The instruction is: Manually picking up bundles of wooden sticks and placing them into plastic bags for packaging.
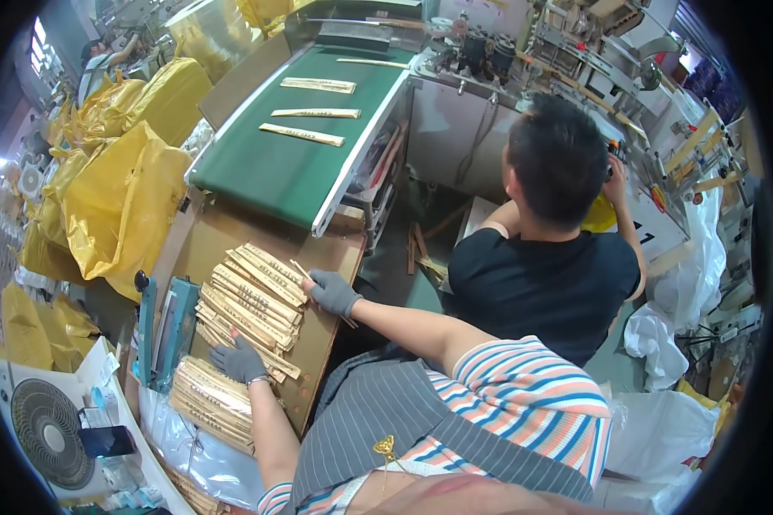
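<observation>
Long slim tan paper packets with dark print [253, 287] lie in a loose, overlapping heap on a brown board [335, 257]. My left hand [239, 360], in a grey glove with bare fingertips, rests with fingers apart at the heap's lower edge. Just below it is a neater bundle of packets [210, 395]. At the heap's right side my right hand [333, 293], gloved the same way, is closed around a slim packet seen edge-on; its ends show above and below the hand. The fingers' undersides are hidden.
Beyond the board, a green conveyor belt [266, 172] carries several packets. A blue-grey metal device [173, 330] stands left of the heap. Yellow bags [120, 206] crowd the left, above a fan [56, 433] and phone [107, 441]. A person in black [541, 283] works close at right.
</observation>
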Demonstrator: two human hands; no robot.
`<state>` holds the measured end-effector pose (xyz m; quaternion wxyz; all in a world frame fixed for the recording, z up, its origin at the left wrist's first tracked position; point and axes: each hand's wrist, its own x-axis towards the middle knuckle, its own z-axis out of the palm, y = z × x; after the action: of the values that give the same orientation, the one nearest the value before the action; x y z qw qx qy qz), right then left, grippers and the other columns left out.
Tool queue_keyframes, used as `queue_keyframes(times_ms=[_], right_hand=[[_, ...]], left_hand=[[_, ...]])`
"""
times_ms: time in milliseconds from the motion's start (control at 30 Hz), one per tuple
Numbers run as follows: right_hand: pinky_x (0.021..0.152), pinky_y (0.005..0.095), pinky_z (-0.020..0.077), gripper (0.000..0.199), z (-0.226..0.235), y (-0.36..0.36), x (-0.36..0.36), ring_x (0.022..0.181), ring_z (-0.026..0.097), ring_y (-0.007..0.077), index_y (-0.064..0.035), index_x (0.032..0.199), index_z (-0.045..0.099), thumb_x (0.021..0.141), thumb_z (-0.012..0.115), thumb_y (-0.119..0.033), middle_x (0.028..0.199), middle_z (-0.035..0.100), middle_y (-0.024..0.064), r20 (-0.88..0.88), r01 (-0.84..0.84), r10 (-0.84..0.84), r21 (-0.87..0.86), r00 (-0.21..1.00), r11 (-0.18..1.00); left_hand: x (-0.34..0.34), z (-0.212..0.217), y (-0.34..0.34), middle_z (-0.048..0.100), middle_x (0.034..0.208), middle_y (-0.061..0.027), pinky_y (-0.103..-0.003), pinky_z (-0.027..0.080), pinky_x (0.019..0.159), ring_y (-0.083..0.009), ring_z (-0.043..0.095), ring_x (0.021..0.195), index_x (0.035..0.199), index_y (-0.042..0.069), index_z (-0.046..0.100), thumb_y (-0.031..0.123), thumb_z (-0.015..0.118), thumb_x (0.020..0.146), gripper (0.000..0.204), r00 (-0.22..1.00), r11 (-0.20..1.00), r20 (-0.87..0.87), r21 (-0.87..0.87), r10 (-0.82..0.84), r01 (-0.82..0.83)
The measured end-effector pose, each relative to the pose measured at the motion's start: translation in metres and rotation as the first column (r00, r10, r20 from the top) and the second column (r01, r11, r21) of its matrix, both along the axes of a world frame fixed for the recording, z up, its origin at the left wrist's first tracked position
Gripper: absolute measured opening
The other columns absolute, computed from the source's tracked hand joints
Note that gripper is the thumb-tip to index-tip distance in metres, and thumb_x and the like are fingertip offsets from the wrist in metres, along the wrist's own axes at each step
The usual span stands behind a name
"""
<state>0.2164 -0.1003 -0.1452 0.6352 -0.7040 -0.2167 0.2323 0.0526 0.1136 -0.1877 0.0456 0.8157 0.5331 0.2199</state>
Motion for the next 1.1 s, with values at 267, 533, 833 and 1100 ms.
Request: queue_keyframes(times_ms=[267,533,833,1100], right_hand=[[0.05,0.0302,0.0449,0.029,0.005,0.0,-0.003,0.049,0.057,0.015,-0.0037,0.079,0.052,0.092,0.047,-0.029,0.059,0.057,0.0067,-0.013,0.013,-0.013,0.027,1.0,1.0],[0.051,0.0332,0.0457,0.028,-0.001,0.0,-0.003,0.05,0.059,0.0193,-0.0035,0.08,0.052,0.092,0.048,-0.029,0.056,0.059,0.0089,0.052,0.038,-0.039,0.029,0.998,0.999],[0.052,0.0344,0.0457,0.029,-0.008,0.002,-0.004,0.051,0.06,0.0222,-0.0043,0.078,0.051,0.092,0.047,-0.029,0.056,0.059,0.0095,0.068,0.05,-0.052,0.026,0.996,0.998],[0.054,0.0315,0.046,0.03,0.004,-0.003,-0.003,0.054,0.059,0.0188,-0.0043,0.078,0.054,0.091,0.048,-0.031,0.061,0.059,0.0088,0.019,0.012,-0.012,0.004,1.0,1.0]], left_hand=[[-0.003,-0.004,0.004,0.045,0.128,-0.0282,-0.045,0.03,0.102,-0.0394,0.041,0.119,0.127,-0.01,0.041,0.056,0.039,0.09,0.076,1.0,0.999,-0.024,0.04,-0.019,0.02],[-0.003,-0.004,0.005,0.047,0.125,-0.0277,-0.045,0.031,0.101,-0.0389,0.043,0.116,0.125,-0.01,0.043,0.055,0.039,0.09,0.074,0.999,0.996,-0.031,0.078,-0.032,0.035],[-0.003,-0.001,0.002,0.047,0.126,-0.0283,-0.044,0.031,0.101,-0.039,0.043,0.117,0.126,-0.011,0.042,0.057,0.036,0.091,0.076,0.999,0.998,-0.041,0.055,-0.023,0.025],[-0.002,0.005,-0.001,0.044,0.131,-0.0272,-0.042,0.028,0.105,-0.0375,0.04,0.122,0.13,-0.01,0.039,0.06,0.036,0.089,0.081,0.999,1.0,-0.028,-0.025,-0.016,0.016]])
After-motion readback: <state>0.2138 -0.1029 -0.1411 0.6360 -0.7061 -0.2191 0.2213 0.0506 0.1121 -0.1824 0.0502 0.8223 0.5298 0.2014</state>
